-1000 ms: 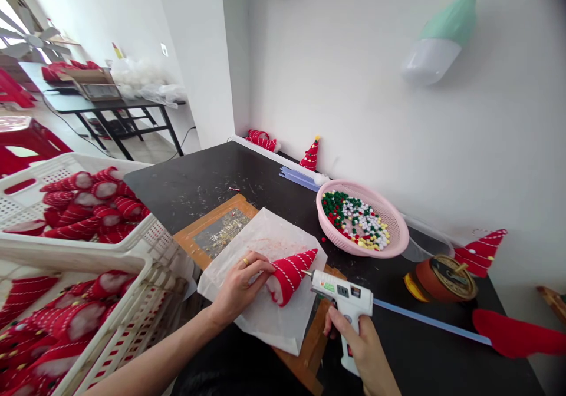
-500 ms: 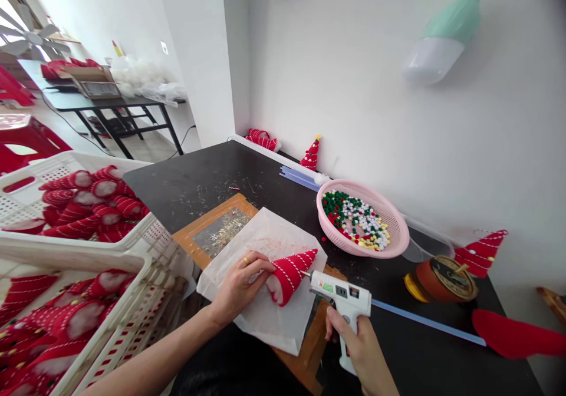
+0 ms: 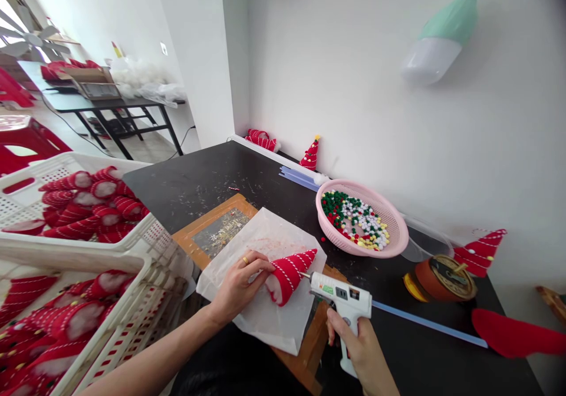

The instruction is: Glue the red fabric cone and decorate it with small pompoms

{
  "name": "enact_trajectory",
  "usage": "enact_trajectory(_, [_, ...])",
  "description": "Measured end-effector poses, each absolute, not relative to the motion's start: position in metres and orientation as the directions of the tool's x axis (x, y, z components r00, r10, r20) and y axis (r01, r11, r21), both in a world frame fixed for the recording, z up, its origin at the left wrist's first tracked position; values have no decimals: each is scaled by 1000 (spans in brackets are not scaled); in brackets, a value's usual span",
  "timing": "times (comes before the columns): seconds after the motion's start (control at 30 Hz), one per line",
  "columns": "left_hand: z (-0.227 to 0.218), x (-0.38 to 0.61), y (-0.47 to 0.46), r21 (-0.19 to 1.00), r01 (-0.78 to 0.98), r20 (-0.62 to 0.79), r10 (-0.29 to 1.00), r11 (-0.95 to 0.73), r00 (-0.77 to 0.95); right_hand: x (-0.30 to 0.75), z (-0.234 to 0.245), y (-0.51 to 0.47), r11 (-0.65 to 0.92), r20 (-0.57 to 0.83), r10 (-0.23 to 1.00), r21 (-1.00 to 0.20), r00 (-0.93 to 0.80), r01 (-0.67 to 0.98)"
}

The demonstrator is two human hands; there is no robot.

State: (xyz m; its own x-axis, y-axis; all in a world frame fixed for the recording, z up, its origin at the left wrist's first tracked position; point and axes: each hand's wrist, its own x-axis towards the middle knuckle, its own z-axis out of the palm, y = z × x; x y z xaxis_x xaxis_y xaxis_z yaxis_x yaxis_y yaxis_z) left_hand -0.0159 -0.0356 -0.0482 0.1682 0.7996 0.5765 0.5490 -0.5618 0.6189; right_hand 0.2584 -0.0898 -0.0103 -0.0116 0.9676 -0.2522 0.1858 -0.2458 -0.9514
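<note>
A red felt cone with white stitched stripes and white stuffing at its base lies on a white paper sheet. My left hand, with a ring on one finger, grips the cone's wide end between thumb and fingers. In my right hand is a white hot glue gun, fingers wrapped round its handle. The gun's nozzle points left and sits at the cone's right side; whether it touches the felt I cannot tell. A long bluish glue stick extends from behind the gun.
A pink basket of small pompoms stands behind the gun. White crates of stuffed red cones are at left. A decorated cone stands by the wall, with glue sticks nearby. A round brown container and red felt are at right.
Almost nothing differs. The glue gun has shifted very slightly, its nozzle a touch lower and to the left; my left hand and the cone stay in place.
</note>
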Motion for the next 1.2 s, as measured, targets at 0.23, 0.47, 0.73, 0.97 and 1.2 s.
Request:
enact_trajectory(0.23, [-43, -15, -36, 608, 559, 586, 793, -565, 164, 257, -6, -92, -271, -275, 961, -955, -18, 119])
enact_trajectory(0.47, [-43, -14, -38, 591, 561, 594, 783, -579, 183, 266, -5, -88, -331, -311, 942, -923, -125, -198])
enact_trajectory(0.73, [-43, -13, -43, 556, 560, 595, 765, -614, 247, 263, -4, -74, -273, -275, 961, -960, 30, -65])
enact_trajectory(0.97, [-41, -13, -44, 559, 549, 591, 763, -621, 262, 256, -5, -74, -243, -239, 970, -966, 55, 86])
enact_trajectory(1.2, [-43, -13, -44, 564, 542, 589, 764, -623, 265, 251, -5, -75, -241, -229, 968, -962, 101, 127])
